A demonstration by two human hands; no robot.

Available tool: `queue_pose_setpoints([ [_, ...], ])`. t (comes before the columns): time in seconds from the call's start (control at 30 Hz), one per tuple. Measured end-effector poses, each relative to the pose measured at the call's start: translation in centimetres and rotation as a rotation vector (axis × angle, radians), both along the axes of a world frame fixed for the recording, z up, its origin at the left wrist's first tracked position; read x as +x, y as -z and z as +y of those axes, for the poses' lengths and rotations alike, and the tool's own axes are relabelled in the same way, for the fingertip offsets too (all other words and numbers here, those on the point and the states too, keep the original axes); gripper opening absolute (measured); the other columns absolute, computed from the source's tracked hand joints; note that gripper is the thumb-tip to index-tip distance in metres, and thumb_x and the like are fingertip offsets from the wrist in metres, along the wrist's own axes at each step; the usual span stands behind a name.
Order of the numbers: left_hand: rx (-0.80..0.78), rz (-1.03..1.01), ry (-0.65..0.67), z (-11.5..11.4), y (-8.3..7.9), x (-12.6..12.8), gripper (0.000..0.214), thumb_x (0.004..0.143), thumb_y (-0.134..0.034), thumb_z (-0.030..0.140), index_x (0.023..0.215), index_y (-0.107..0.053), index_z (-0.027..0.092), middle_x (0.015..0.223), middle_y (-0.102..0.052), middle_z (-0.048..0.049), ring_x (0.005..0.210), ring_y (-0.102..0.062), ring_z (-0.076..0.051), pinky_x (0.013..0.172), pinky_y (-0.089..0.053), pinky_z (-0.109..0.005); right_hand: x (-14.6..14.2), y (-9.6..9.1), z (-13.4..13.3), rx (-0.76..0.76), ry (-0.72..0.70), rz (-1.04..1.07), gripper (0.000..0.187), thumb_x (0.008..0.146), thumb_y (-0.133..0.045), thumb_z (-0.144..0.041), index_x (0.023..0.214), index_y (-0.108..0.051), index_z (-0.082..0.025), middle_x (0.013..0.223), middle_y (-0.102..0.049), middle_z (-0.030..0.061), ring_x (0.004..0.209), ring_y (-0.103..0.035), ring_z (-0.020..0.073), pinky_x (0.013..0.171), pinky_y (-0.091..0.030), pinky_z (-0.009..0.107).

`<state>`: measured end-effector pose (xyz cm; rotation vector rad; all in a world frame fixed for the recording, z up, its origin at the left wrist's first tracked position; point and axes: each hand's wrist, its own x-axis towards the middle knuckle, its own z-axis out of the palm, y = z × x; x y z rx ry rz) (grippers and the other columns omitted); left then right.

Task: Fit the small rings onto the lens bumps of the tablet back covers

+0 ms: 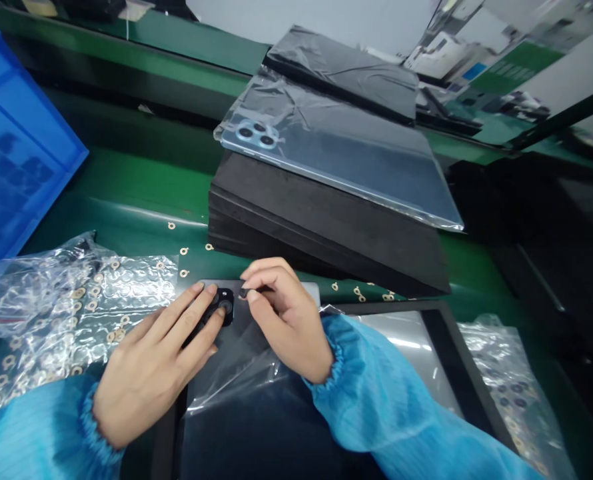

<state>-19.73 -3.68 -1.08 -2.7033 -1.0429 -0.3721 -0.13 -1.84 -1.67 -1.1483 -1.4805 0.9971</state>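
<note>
A dark tablet back cover (256,373) in a clear plastic sleeve lies in front of me. My left hand (161,353) lies flat on it, fingers stretched out, fingertips pressing beside the black camera module (223,305) at its top left corner. My right hand (286,320) is curled just right of the module, thumb and forefinger pinched on a small dark part I cannot make out. Both arms wear light blue sleeves.
A stack of black foam trays (326,233) stands behind, topped by a bagged blue-grey tablet cover (336,153). A blue crate (16,147) is at the left. Plastic sheets with small gold rings (66,300) lie left; another black tray (456,360) lies right.
</note>
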Motion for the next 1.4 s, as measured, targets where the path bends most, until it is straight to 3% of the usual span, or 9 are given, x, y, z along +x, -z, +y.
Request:
queue_pose_setpoints([
  [0.13, -0.020, -0.006, 0.027, 0.1, 0.1, -0.4, 0.038, 0.097, -0.041, 0.025, 0.132, -0.051, 0.013, 0.144, -0.047, -0.0118, 0.131, -0.046, -0.027, 0.094, -0.044, -0.039, 0.1, 0.4, 0.0, -0.119, -0.093, 0.184, 0.015, 0.087, -0.049, -0.009, 0.093, -0.051, -0.023, 0.092, -0.062, 0.0005, 0.070, -0.060, 0.0105, 0.059, -0.046, 0.024],
  [0.37, -0.128, -0.057, 0.078, -2.2, -0.4, -4.0, 0.038, 0.094, -0.048, 0.024, 0.130, -0.053, 0.013, 0.145, -0.047, -0.0089, 0.135, -0.040, -0.029, 0.111, -0.034, -0.040, 0.1, 0.2, 0.4, -0.024, -0.068, 0.193, 0.028, 0.078, -0.053, -0.008, 0.102, -0.052, -0.024, 0.084, -0.051, -0.0023, 0.067, -0.051, 0.0100, 0.060, -0.045, 0.024],
  [0.47, -0.203, -0.131, 0.018, -3.7, -0.5, -5.1, 0.040, 0.093, -0.051, 0.018, 0.132, -0.051, 0.014, 0.143, -0.048, -0.0088, 0.135, -0.040, -0.026, 0.112, -0.034, -0.037, 0.2, 0.0, 0.5, 0.003, -0.100, 0.112, 0.012, 0.080, -0.056, -0.013, 0.089, -0.059, -0.022, 0.083, -0.050, -0.0006, 0.067, -0.050, 0.0106, 0.058, -0.044, 0.025],
  [0.63, -0.431, -0.527, -0.172, -3.9, -0.7, -4.5, 0.024, 0.091, -0.054, 0.015, 0.111, -0.063, 0.025, 0.119, -0.067, -0.0031, 0.112, -0.062, -0.018, 0.096, -0.053, -0.032, 0.2, 0.0, 0.4, 0.030, -0.136, 0.064, 0.009, 0.086, -0.057, -0.022, 0.077, -0.059, -0.020, 0.078, -0.052, 0.0002, 0.067, -0.050, 0.0118, 0.058, -0.041, 0.026],
  [0.8, -0.760, -0.915, -0.308, -1.9, -0.7, -3.1, 0.008, 0.085, -0.061, 0.025, 0.086, -0.067, 0.021, 0.092, -0.074, -0.0051, 0.087, -0.071, -0.018, 0.074, -0.061, -0.028, 0.0, 0.0, 0.3, -0.023, -0.137, 0.099, 0.018, 0.087, -0.055, -0.028, 0.071, -0.054, -0.019, 0.068, -0.050, -0.0023, 0.057, -0.047, 0.0099, 0.051, -0.038, 0.023],
  [0.9, -0.900, -1.040, -0.352, -1.2, -0.5, -2.6, 0.010, 0.083, -0.063, 0.027, 0.078, -0.066, 0.019, 0.086, -0.073, -0.0058, 0.082, -0.071, -0.018, 0.073, -0.061, -0.028, 0.0, 0.2, 0.4, -0.083, -0.133, 0.151, 0.012, 0.087, -0.054, -0.027, 0.078, -0.056, -0.019, 0.066, -0.051, -0.0036, 0.053, -0.047, 0.0087, 0.050, -0.039, 0.023],
  [1.03, -0.986, -1.088, -0.369, -0.7, -0.5, -2.1, 0.011, 0.082, -0.064, 0.026, 0.074, -0.065, 0.019, 0.081, -0.073, -0.0039, 0.077, -0.071, -0.015, 0.071, -0.059, -0.024, 0.0, 0.5, 0.5, -0.005, -0.102, 0.157, 0.007, 0.084, -0.056, -0.020, 0.088, -0.062, -0.019, 0.082, -0.055, 0.0006, 0.066, -0.052, 0.0104, 0.056, -0.043, 0.024],
  [1.23, -0.807, -0.986, -0.406, -0.1, -0.8, -3.2, 0.012, 0.086, -0.060, 0.030, 0.078, -0.062, 0.020, 0.079, -0.071, -0.0021, 0.075, -0.068, -0.016, 0.066, -0.058, -0.025, 0.1, 0.1, 0.3, -0.121, -0.098, 0.163, 0.008, 0.087, -0.053, -0.025, 0.082, -0.057, -0.020, 0.069, -0.054, -0.0032, 0.054, -0.051, 0.0085, 0.049, -0.041, 0.022],
  [1.4, -0.481, -0.704, -0.299, -1.0, -0.4, -5.1, 0.011, 0.090, -0.054, 0.021, 0.092, -0.065, 0.024, 0.097, -0.068, -0.0025, 0.096, -0.064, -0.018, 0.086, -0.054, -0.033, 0.4, 0.3, -0.3, -0.056, -0.136, 0.051, 0.031, 0.098, -0.038, -0.034, 0.071, -0.046, -0.021, 0.056, -0.044, -0.0051, 0.050, -0.043, 0.0098, 0.051, -0.037, 0.024],
])
